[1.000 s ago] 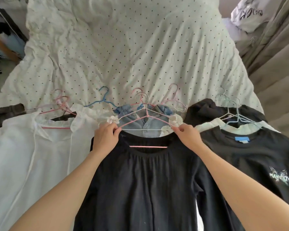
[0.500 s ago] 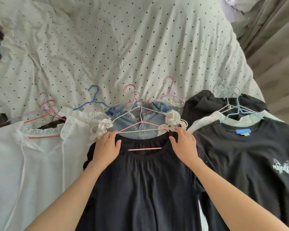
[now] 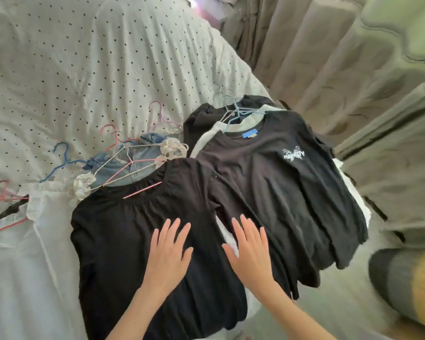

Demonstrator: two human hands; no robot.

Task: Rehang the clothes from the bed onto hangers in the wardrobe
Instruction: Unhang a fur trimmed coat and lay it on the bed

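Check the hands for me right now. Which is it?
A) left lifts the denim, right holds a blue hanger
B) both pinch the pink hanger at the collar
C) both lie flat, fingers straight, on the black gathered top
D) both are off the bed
C: the left hand and right hand lie flat with straight fingers on the black gathered top, below its pink hanger.

There was only one camera, worn on the person's head. It looked forward and down at the bed [image 3: 88,69] from close above. The view was wide and tipped a bit to one side. Both arms reached in from the bottom edge. The curtains [image 3: 329,69] filled the right side, blurry at the far edge.
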